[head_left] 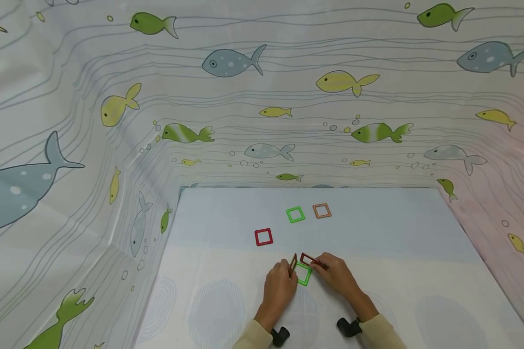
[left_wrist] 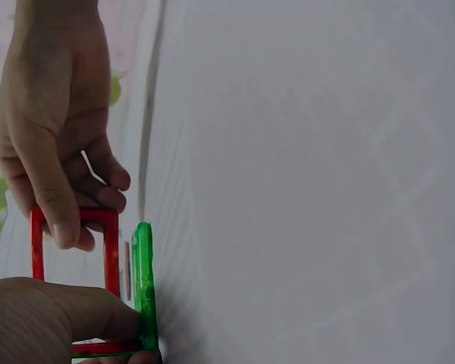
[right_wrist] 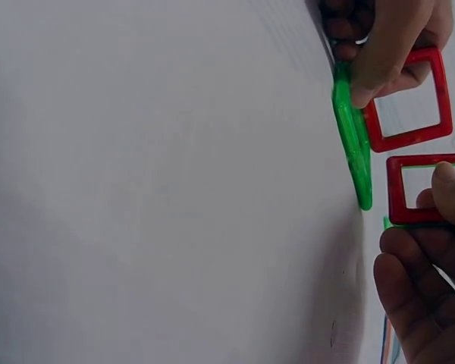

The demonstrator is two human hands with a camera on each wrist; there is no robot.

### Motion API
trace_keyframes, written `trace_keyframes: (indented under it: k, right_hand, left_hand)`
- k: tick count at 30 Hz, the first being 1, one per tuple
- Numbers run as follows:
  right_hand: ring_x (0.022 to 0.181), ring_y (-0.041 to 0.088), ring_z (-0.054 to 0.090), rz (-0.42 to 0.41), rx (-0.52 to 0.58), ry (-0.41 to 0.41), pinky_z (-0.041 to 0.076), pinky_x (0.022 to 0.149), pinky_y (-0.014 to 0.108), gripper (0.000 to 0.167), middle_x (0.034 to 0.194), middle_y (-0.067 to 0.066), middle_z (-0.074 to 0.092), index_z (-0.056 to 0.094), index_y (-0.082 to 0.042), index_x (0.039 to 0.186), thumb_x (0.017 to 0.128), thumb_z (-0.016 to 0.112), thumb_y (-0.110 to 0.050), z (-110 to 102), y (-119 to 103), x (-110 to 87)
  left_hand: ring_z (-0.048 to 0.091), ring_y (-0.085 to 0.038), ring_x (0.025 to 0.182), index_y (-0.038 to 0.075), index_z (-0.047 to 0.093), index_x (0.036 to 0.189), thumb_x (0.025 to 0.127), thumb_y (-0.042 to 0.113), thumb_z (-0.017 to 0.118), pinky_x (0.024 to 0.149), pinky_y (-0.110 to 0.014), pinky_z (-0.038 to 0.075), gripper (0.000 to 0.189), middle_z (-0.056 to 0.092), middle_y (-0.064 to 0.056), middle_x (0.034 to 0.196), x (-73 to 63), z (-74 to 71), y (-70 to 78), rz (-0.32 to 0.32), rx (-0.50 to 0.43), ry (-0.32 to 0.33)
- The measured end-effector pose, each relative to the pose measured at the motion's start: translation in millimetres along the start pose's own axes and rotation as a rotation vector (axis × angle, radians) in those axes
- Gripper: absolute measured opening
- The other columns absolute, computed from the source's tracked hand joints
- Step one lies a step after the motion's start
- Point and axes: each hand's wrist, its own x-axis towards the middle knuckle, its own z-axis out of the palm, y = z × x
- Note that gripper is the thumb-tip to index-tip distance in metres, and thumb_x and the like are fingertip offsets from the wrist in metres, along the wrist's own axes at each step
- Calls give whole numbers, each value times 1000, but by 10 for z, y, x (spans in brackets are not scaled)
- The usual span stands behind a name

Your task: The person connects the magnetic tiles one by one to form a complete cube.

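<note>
In the head view my left hand [head_left: 278, 286] grips a red square open-centred building tile [right_wrist: 443, 91], tilted up on edge. My right hand [head_left: 338, 274] pinches a second red square tile [right_wrist: 395, 189] between thumb and fingers, close to the first one. Below and between the hands, a green square tile [head_left: 308, 276] lies on the table. In the left wrist view, the left thumb [left_wrist: 106, 311] is right at the green tile [left_wrist: 145, 288]. The two red tiles stand close beside each other in the right wrist view; fingers hide part of both.
Further back on the white table [head_left: 218, 208] lie a red square tile [head_left: 257, 237], a green one [head_left: 288, 216] and an orange one [head_left: 324, 216]. A fish-printed cloth [head_left: 305, 48] rises behind the table and at its sides.
</note>
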Motion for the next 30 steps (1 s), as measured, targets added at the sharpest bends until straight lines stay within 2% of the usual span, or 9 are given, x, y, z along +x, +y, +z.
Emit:
trace_keyframes:
  k: [15, 30]
  right_hand:
    - [64, -7, 46, 11, 32, -20, 41, 54, 16, 14, 74, -11, 59, 70, -15, 81, 78, 82, -7, 30, -22, 4]
    - [65, -6, 43, 29, 33, -44, 40, 54, 16, 12, 75, -9, 59, 71, -13, 83, 79, 81, -7, 47, -16, -10]
  left_hand:
    - [48, -6, 58, 10, 59, 81, 85, 15, 76, 51, -21, 38, 19, 54, 3, 67, -11, -16, 1, 15, 9, 6]
    - [47, -5, 59, 10, 60, 83, 86, 16, 77, 53, -21, 38, 18, 54, 3, 72, -6, 2, -2, -8, 0, -10]
